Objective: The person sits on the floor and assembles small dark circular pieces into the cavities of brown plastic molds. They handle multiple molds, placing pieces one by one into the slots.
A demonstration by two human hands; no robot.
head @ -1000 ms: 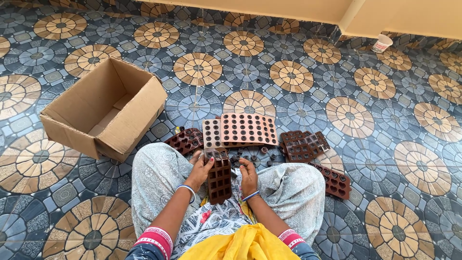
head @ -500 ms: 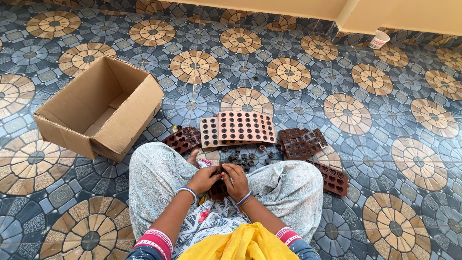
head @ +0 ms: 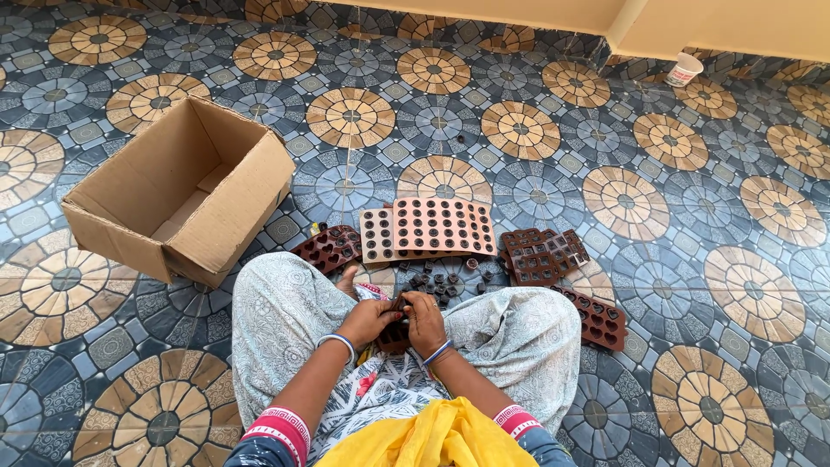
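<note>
Both hands have drawn in closer over the lap since half a second ago, and the dark brown mould (head: pixel 394 334) they hold now lies almost hidden under them; a second ago it stood out long and plain between the knees. The left hand (head: pixel 370 320) is curled shut on the mould's left side, knuckles up, a blue bangle at the wrist. The right hand (head: pixel 425 318) is bent over the mould's top, fingers (head: pixel 421 300) pressed together at its upper edge; how tight the grip is cannot be told, since the fingertips hide each other. The mould sits in the lap, between the crossed legs in pale patterned cloth, just behind a scatter of small dark pieces (head: pixel 441 284) lying on the floor (head: pixel 692 259) in front of the knees.

Beyond the pieces, a stack of tan and reddish trays (head: pixel 430 228) with round hollows lies flat. To its left is a dark red heart tray (head: pixel 328 249), tilted toward the knee. To its right lie overlapping brown square trays (head: pixel 540 256), and farther right, beside the right knee, another red heart tray (head: pixel 595 316).

An open cardboard box (head: pixel 186 192) stands on the floor well to the left, its flaps spread. A small white cup (head: pixel 684 69) sits far off by the yellow wall (head: pixel 735 22). A yellow cloth (head: pixel 432 437) hangs at the bottom edge, between the forearms.
</note>
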